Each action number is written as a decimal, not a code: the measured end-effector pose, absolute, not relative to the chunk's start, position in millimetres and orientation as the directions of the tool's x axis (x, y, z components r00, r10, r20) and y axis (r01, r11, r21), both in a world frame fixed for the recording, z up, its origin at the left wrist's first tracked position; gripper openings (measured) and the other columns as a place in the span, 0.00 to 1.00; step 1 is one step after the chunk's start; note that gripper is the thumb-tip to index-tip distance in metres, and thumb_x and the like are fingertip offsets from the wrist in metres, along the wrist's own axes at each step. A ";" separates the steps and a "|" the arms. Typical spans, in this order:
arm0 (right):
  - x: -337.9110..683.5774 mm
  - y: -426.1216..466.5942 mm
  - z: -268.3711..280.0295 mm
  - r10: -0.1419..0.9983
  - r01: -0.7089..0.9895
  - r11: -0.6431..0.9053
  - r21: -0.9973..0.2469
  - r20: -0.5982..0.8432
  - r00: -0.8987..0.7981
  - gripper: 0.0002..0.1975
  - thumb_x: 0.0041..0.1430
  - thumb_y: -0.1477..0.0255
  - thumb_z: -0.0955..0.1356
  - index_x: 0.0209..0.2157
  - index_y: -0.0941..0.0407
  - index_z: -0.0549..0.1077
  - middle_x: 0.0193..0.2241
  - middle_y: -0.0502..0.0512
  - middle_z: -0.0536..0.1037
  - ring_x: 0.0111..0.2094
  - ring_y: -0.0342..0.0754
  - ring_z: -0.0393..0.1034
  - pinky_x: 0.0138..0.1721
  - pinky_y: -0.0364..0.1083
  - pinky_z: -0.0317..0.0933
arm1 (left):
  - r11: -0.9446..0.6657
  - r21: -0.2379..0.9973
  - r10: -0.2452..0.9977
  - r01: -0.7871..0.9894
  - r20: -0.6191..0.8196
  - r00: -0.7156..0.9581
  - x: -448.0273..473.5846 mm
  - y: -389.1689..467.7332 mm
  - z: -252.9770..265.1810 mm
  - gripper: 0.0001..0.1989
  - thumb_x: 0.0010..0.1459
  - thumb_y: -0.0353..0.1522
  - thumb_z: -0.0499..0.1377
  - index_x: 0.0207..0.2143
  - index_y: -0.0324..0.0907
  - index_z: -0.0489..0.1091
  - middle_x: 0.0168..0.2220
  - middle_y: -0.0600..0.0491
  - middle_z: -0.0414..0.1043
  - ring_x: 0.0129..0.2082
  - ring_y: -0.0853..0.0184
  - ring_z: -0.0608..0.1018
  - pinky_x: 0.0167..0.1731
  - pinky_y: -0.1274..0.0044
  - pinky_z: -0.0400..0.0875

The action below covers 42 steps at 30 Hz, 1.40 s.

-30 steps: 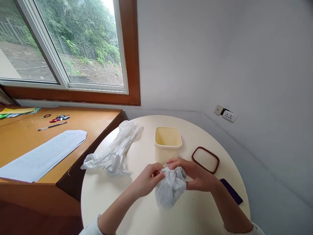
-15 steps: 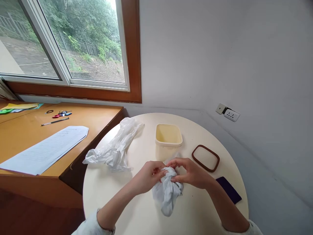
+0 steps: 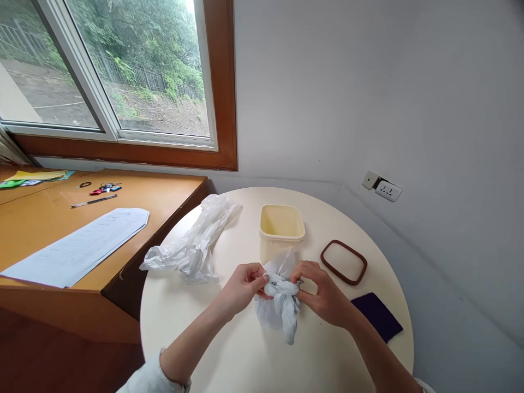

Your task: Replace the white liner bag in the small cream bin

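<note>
A knotted white plastic bag (image 3: 285, 308) is stretched between my two hands above the round table. My left hand (image 3: 245, 289) pinches the left side of its knot between thumb and fingers. On the right side, my right hand (image 3: 321, 292) grips the bag with curled fingers. One twisted end hangs toward me, and a thin sheer part spreads up behind the knot. Just beyond my hands stands a cream plastic bin (image 3: 281, 236) with its top uncovered. A brown rectangular ring (image 3: 361, 262) lies to the right of it.
Another crumpled white plastic bag (image 3: 192, 245) lies at the table's left. A dark purple folded cloth (image 3: 377, 316) rests near the right edge of the round table (image 3: 241, 360). On the wooden desk (image 3: 172, 185) are papers (image 3: 82, 248), a pen (image 3: 94, 201) and keys (image 3: 107, 188).
My hands have moved apart from each other, drawing the knot sideways. The bag's hanging end is a little higher and shorter, and the sheer part behind stands up more.
</note>
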State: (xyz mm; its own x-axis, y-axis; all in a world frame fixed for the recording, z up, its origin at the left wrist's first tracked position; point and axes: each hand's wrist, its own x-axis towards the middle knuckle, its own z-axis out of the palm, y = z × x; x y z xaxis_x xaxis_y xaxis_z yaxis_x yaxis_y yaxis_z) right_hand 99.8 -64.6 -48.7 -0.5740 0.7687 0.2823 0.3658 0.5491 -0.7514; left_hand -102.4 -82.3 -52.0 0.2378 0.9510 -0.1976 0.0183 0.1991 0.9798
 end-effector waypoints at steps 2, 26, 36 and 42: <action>99.8 -66.2 -47.8 0.765 0.343 0.525 -0.778 0.256 -0.591 0.05 0.53 0.78 0.65 0.29 0.53 0.66 0.31 0.49 0.72 0.37 0.47 0.65 0.43 0.47 0.55 | 0.199 0.980 0.941 0.032 -0.200 0.272 -104.0 -83.0 -50.3 0.16 0.48 0.43 0.60 0.25 0.37 0.65 0.23 0.55 0.68 0.24 0.68 0.74 0.31 0.72 0.71; 95.3 -79.4 -59.9 0.785 0.277 0.483 -0.831 0.270 -0.558 0.06 0.51 0.78 0.66 0.30 0.53 0.66 0.37 0.52 0.68 0.40 0.48 0.63 0.44 0.47 0.57 | 0.188 0.982 0.952 0.024 -0.188 0.240 -118.0 -96.7 -56.9 0.17 0.50 0.43 0.59 0.22 0.37 0.64 0.22 0.55 0.67 0.25 0.71 0.69 0.29 0.78 0.63; 74.1 -85.9 -69.6 0.768 0.491 0.641 -0.590 0.489 -0.414 0.07 0.51 0.80 0.63 0.26 0.54 0.61 0.24 0.50 0.67 0.28 0.46 0.56 0.31 0.46 0.53 | 0.218 0.969 0.843 0.116 -0.247 0.478 -109.9 -95.9 -42.6 0.15 0.52 0.42 0.57 0.30 0.38 0.66 0.21 0.56 0.68 0.20 0.71 0.71 0.22 0.79 0.62; 79.3 -86.7 -56.3 0.816 0.315 0.484 -0.817 0.290 -0.500 0.06 0.51 0.80 0.63 0.29 0.54 0.63 0.33 0.51 0.66 0.36 0.45 0.61 0.37 0.44 0.57 | 0.196 0.980 0.929 0.027 -0.195 0.314 -109.2 -98.1 -53.9 0.15 0.51 0.41 0.58 0.24 0.38 0.63 0.20 0.57 0.63 0.21 0.73 0.66 0.22 0.80 0.61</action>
